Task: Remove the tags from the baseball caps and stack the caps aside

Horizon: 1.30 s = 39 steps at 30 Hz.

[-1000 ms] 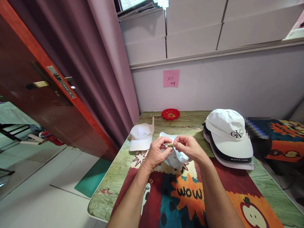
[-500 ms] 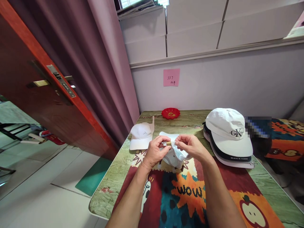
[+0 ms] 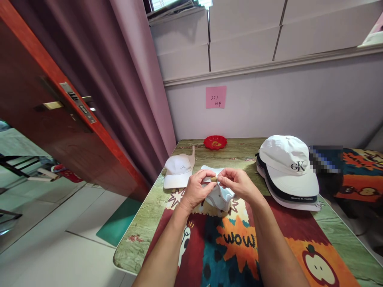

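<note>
A pale white-blue cap (image 3: 220, 197) rests on the patterned mat, partly hidden behind both hands. My left hand (image 3: 198, 186) pinches a small brass-coloured buckle (image 3: 213, 179) on the cap's strap. Close against the buckle's right side, my right hand (image 3: 235, 182) grips the strap between thumb and forefinger. Left of the hands lies a white cap (image 3: 178, 169) with a small logo, its strap sticking up behind. To the right, a white cap with black letters (image 3: 285, 159) tops a stack that includes a black cap (image 3: 269, 182).
A red scalloped dish (image 3: 215, 142) stands at the back of the green wood-patterned table (image 3: 131, 239). Behind it, a pink note (image 3: 216, 97) is stuck on the wall. A purple curtain (image 3: 134, 79) and a brown door (image 3: 44, 103) are at the left.
My right hand has moved slightly left, closer to my left hand and the buckle. Less of the strap shows between the fingers.
</note>
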Motion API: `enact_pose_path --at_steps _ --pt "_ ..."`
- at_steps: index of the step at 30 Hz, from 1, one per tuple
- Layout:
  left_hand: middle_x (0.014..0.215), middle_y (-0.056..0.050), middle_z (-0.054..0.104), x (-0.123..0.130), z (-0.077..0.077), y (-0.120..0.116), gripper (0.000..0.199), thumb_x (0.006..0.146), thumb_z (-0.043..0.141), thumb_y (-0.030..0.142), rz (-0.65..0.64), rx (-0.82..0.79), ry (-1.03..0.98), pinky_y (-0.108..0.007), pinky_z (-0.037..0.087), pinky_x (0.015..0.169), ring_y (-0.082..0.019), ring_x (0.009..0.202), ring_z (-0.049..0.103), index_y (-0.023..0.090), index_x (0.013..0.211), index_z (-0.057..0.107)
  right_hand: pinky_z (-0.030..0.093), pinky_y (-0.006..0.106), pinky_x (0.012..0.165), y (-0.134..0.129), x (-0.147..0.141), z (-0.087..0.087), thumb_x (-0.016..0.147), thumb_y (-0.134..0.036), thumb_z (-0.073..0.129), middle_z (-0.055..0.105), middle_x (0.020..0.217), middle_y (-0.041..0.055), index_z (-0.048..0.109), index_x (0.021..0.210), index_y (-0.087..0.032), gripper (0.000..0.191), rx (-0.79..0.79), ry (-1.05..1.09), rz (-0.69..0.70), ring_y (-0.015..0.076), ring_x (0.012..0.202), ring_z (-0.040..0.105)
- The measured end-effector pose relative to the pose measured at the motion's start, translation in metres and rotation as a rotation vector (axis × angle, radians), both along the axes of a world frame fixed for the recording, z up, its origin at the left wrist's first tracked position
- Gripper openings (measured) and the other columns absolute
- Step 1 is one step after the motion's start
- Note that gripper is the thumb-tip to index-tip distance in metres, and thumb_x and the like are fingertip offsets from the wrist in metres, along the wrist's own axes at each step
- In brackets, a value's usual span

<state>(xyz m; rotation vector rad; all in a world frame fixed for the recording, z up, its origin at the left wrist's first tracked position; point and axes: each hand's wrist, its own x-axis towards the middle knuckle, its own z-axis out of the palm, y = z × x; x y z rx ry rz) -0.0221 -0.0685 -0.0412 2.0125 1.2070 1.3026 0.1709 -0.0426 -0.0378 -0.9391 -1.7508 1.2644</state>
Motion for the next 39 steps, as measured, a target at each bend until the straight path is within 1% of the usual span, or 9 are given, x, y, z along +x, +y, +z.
enact_pose_path --at_steps 5,9,12,14,17,21,33,36,39 --pt "0.095 -0.005 0.071 -0.002 0.003 0.001 0.016 0.079 0.069 0.014 0.000 -0.011 0.013 -0.027 0.052 0.074 -0.018 0.088 0.066 0.018 0.094 0.070 0.037 0.026 0.058 0.004 0.006 -0.003 0.085 -0.045 0.067 0.058 0.068 -0.0010 0.065 0.081 -0.017 0.029 -0.036 0.041 0.041 0.0124 0.063 0.050" --pt "0.102 -0.006 0.071 -0.003 0.000 0.004 0.020 0.079 0.075 0.022 0.007 0.019 0.041 -0.033 0.050 0.090 -0.021 0.097 0.065 0.021 0.099 0.072 0.032 0.026 0.055 0.006 0.008 -0.006 0.085 -0.045 0.068 0.054 0.065 -0.0023 0.063 0.077 -0.017 0.029 -0.036 0.066 0.034 0.0108 0.059 0.045" --pt "0.121 -0.009 0.068 -0.008 -0.001 0.009 0.054 0.073 0.084 0.035 0.025 -0.135 0.008 -0.037 0.047 0.098 -0.025 0.112 0.061 0.023 0.123 0.067 0.031 0.026 0.054 0.009 0.009 -0.009 0.084 -0.044 0.068 0.053 0.064 -0.0027 0.062 0.077 -0.017 0.029 -0.054 0.077 0.021 0.0104 0.058 0.043" --pt "0.122 -0.010 0.068 -0.010 0.000 0.013 0.057 0.078 0.079 0.045 -0.032 -0.322 -0.033 -0.035 0.047 0.094 -0.025 0.111 0.062 0.021 0.127 0.064 0.030 0.026 0.054 0.009 0.010 -0.010 0.085 -0.043 0.068 0.053 0.063 -0.0026 0.063 0.077 -0.016 0.028 -0.057 0.079 0.021 0.0105 0.058 0.044" --pt "0.101 -0.007 0.071 -0.011 0.003 0.016 0.040 0.087 0.066 0.052 -0.176 -0.511 -0.087 -0.029 0.046 0.079 -0.021 0.091 0.063 0.016 0.104 0.073 0.031 0.026 0.055 0.009 0.009 -0.009 0.085 -0.043 0.067 0.054 0.063 -0.0022 0.063 0.078 -0.016 0.028 -0.052 0.082 0.025 0.0108 0.059 0.045" --pt "0.075 -0.001 0.062 -0.008 0.004 0.017 0.036 0.081 0.073 0.049 -0.228 -0.590 -0.234 -0.024 0.035 0.063 -0.012 0.068 0.051 0.013 0.083 0.071 0.031 0.026 0.055 0.007 0.009 -0.008 0.084 -0.042 0.067 0.053 0.062 -0.0027 0.062 0.076 -0.017 0.027 -0.063 0.092 0.037 0.0104 0.058 0.043" --pt "0.067 0.001 0.056 -0.018 -0.007 0.020 0.032 0.072 0.080 0.041 -0.177 -0.644 -0.357 -0.024 0.031 0.060 -0.010 0.061 0.045 0.012 0.074 0.067 0.032 0.025 0.056 0.009 0.009 -0.010 0.088 -0.047 0.065 0.055 0.065 -0.0020 0.065 0.082 -0.018 0.030 -0.012 0.040 0.065 0.0114 0.060 0.045" --pt "0.064 0.001 0.055 -0.026 -0.009 0.023 0.029 0.072 0.079 0.040 -0.177 -0.656 -0.441 -0.024 0.030 0.060 -0.010 0.059 0.043 0.013 0.072 0.067 0.032 0.025 0.054 0.008 0.019 -0.008 0.089 -0.054 0.062 0.057 0.070 -0.0006 0.067 0.089 -0.018 0.037 -0.094 0.023 0.116 0.0116 0.060 0.046" --pt "0.062 0.001 0.053 -0.034 -0.014 0.026 0.026 0.071 0.077 0.037 -0.202 -0.666 -0.469 -0.024 0.029 0.060 -0.010 0.060 0.041 0.013 0.073 0.069 0.031 0.025 0.052 0.010 0.029 -0.011 0.088 -0.059 0.063 0.057 0.070 -0.0003 0.066 0.085 -0.016 0.042 -0.168 0.043 0.170 0.0098 0.056 0.043"
